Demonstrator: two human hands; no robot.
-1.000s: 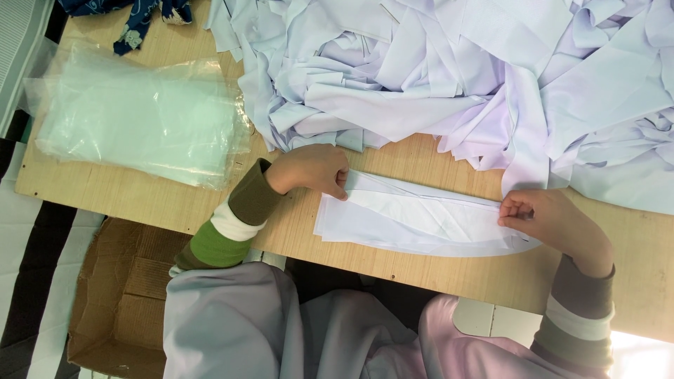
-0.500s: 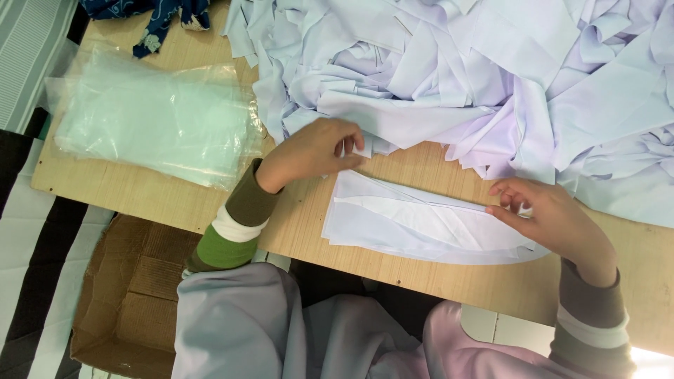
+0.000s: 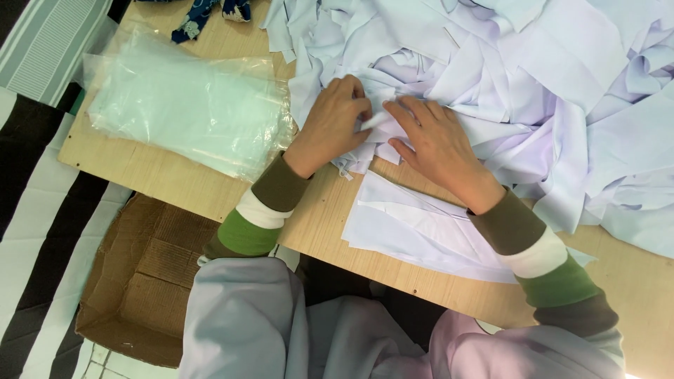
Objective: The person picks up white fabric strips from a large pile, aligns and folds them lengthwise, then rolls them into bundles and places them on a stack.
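Nearest to me, below the edge of the worktop (image 3: 210,189), an open cardboard box (image 3: 140,281) sits on the floor at my left. On the wood just in front of me lies a flat, folded white fabric piece (image 3: 421,231), partly under my right forearm. To the left, a stack of clear plastic bags (image 3: 189,112) rests on the worktop, its near corner just beside my left wrist. Further out, my left hand (image 3: 333,126) and right hand (image 3: 435,140) meet at the near edge of the heap of white fabric pieces (image 3: 533,77). My left fingers pinch a small white strip (its far end is hidden in the folds), while my right hand lies flat, fingers spread, pressing the cloth. A dark blue patterned scrap (image 3: 203,14) lies at the far edge.
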